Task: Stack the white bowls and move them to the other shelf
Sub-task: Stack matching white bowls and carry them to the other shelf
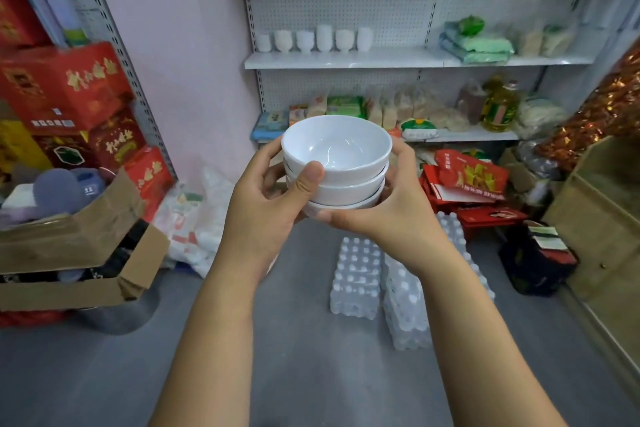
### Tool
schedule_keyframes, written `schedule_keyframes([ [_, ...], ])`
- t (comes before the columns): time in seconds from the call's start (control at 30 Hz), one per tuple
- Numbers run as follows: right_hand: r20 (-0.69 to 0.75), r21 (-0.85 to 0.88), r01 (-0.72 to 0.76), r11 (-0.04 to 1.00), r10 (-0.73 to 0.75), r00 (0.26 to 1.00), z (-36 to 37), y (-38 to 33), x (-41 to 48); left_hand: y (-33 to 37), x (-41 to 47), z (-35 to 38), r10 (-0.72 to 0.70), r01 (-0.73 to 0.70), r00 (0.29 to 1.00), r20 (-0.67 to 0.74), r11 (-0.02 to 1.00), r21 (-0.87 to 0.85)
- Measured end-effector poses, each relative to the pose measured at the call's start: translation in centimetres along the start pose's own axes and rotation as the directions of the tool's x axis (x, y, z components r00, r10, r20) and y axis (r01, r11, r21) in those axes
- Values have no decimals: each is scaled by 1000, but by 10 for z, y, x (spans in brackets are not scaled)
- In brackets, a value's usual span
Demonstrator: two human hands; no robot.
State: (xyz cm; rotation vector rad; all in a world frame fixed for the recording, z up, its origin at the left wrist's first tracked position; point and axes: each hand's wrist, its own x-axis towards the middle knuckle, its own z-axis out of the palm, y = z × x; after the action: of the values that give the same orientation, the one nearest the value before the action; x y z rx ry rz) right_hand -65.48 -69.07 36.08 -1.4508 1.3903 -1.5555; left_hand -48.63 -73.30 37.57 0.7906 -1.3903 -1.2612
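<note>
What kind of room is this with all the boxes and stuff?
Probably a small shop's stockroom. Metal shelves hold packaged food and a jug of cooking oil, red cartons are piled at the left, and shrink-wrapped packs of water bottles sit on the floor.

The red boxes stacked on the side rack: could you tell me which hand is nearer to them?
Left. The left hand grips the white bowls on the side facing the red boxes; the right hand cups the stack's far side.
</note>
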Motion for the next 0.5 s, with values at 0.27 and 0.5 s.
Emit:
schedule_keyframes([
  [0.27,-13,17,-1,1000,1,1000,21,28,128,-16,133,-22,-7,6,1000,20,998,68],
  [0.5,-70,7,27,1000,-27,997,55,49,272,-16,284,-59,-27,20,995,93,997,74],
])
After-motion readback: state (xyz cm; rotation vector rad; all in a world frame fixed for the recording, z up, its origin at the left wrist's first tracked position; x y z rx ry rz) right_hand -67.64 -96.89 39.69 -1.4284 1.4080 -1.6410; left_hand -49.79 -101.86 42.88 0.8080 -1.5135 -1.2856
